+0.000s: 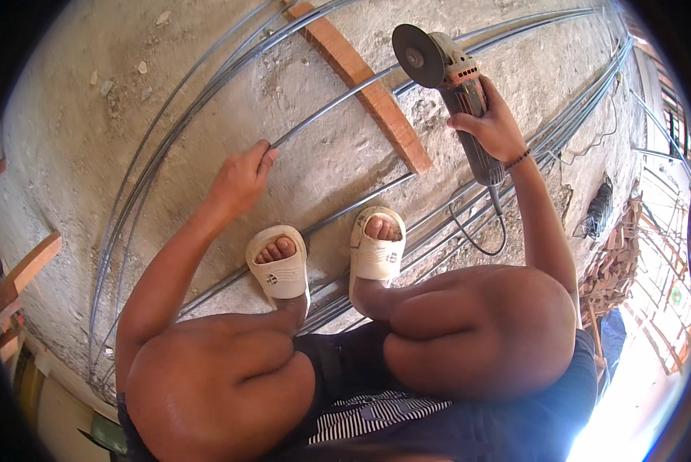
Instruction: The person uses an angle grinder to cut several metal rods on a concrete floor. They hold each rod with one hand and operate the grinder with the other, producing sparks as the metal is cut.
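Rough concrete floor (pixel 68 146). Steel rod (pixel 318 115), crossing over wooden plank (pixel 394 119), is clasped in closed left hand (pixel 244 177); angle grinder (pixel 459 96) is gripped in right hand (pixel 501 127). Rod-steadying seems in hand; disc (pixel 430 61) alignment appears called for next.

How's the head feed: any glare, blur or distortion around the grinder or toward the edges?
Head view, upper right: the angle grinder and right hand look fairly crisp; head view, lower right: glare washes out the background beside the blue sheet; head view, rim: black surround cuts the corners, and steel rods at left arc, lens share unclear.
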A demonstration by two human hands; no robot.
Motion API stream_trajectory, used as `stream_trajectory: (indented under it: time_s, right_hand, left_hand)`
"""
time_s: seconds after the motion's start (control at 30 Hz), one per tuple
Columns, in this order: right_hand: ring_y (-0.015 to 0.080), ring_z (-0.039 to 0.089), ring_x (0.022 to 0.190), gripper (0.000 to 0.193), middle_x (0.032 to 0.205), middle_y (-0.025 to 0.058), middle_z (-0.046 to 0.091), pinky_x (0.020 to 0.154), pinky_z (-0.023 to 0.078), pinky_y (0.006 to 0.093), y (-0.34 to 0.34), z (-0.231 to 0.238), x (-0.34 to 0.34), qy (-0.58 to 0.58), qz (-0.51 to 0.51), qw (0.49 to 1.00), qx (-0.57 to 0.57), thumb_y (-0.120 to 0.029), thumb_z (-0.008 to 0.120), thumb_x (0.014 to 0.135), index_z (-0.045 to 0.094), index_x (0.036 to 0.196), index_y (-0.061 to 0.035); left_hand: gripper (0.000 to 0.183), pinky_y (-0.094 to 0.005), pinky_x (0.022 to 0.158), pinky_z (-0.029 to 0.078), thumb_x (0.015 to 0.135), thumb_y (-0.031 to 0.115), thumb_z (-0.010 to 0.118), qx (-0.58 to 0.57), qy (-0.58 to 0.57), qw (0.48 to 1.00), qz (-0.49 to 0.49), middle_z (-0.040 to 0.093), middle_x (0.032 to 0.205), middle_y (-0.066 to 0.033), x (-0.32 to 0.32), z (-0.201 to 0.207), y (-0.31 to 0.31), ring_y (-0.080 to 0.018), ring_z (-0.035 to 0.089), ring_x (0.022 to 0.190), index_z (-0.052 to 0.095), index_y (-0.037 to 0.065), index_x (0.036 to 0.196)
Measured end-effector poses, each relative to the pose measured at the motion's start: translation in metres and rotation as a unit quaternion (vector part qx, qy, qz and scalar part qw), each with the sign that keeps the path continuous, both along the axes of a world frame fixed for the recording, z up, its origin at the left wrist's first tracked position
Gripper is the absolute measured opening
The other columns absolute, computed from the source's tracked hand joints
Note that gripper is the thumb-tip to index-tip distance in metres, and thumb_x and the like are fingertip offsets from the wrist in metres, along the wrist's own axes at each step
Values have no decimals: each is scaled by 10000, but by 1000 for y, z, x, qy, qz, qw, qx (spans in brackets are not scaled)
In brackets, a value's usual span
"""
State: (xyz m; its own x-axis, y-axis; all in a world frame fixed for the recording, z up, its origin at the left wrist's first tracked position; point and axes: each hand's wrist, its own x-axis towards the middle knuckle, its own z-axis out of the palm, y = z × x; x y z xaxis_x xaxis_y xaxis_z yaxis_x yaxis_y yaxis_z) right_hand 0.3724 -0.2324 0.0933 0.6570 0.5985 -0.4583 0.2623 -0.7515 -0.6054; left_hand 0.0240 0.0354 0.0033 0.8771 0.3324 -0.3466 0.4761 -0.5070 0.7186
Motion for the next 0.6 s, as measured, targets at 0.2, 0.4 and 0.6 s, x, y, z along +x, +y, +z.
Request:
stream_trajectory:
  time_s: [0.2, 0.4, 0.6]
  right_hand:
    - [324, 694, 1129, 984, 1260, 234, 690, 966, 544, 393, 3, -6, -2, -15, 9, 1000, -24, -300, 859, 687, 427, 1507, 33]
    - [325, 697, 1128, 1008, 1248, 231, 698, 973, 546, 398, 5, -7, -3, -15, 20, 999, -32, -296, 855, 687, 406, 1529, 29]
    - [224, 697, 1012, 953, 1203, 164, 695, 871, 577, 346, 7, -10, -3, -32, 25, 998, -40, -179, 865, 715, 397, 1518, 31]
  left_hand:
    - [411, -542, 708, 474, 1098, 358, 486, 14, 20, 1000, 0, 638, 877, -320, 0, 2, -1, -532, 626, 876, 610, -33, 1119]
    - [387, -573, 710, 494, 1087, 327, 508, 21, -2, 1000, -7, 654, 841, -318, 1, 1, -1, -531, 637, 845, 634, -38, 1125]
    - [383, -536, 659, 459, 1096, 329, 499, 9, 10, 1000, -4, 622, 825, -312, 1, 2, -2, -528, 620, 820, 600, -39, 1061]
